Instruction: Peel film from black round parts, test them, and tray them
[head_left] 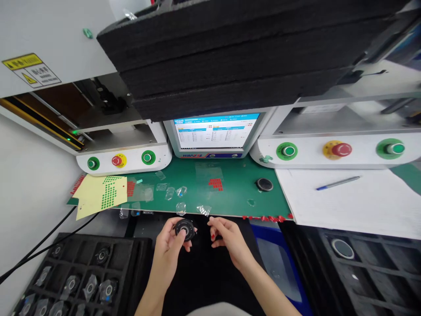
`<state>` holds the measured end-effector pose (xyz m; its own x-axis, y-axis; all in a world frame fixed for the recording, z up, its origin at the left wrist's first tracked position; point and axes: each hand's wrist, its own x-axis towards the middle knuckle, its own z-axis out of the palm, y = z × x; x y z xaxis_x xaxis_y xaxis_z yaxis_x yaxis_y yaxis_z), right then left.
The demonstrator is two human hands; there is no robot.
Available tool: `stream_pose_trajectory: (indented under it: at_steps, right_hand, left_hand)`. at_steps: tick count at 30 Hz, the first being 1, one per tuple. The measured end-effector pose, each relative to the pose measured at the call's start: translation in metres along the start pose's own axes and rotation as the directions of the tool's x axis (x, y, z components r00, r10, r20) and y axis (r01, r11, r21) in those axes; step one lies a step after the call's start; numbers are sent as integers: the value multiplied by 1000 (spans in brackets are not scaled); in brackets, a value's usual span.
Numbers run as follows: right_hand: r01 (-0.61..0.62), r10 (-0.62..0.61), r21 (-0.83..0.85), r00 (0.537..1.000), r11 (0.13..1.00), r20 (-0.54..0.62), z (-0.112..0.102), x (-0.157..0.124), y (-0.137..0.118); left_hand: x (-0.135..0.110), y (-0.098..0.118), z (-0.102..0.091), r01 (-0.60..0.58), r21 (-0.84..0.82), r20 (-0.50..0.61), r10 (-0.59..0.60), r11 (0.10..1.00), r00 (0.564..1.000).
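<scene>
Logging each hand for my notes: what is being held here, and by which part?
The left hand pinches a round black part by its rim. The right hand has something tiny and red at its fingertips.

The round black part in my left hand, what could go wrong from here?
1. The round black part is held only by the left hand's fingers, off the green mat; a slip could drop it to the floor.
2. A small red sticker seems to sit on a fingertip of the right hand; it might fold or land crooked.
3. Loose clear film scraps at the mat's edge could get knocked off.
</scene>
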<state>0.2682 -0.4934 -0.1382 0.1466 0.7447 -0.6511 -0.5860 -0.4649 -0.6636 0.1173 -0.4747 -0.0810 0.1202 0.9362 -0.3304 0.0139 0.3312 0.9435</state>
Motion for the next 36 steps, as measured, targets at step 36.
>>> stream_pose_trajectory:
  at_steps: [36]
  right_hand:
    - [180,-174,4,948,984,268,24,-54,5]
  left_hand:
    - [-20,-8,22,-76,-73,2,76,994,997]
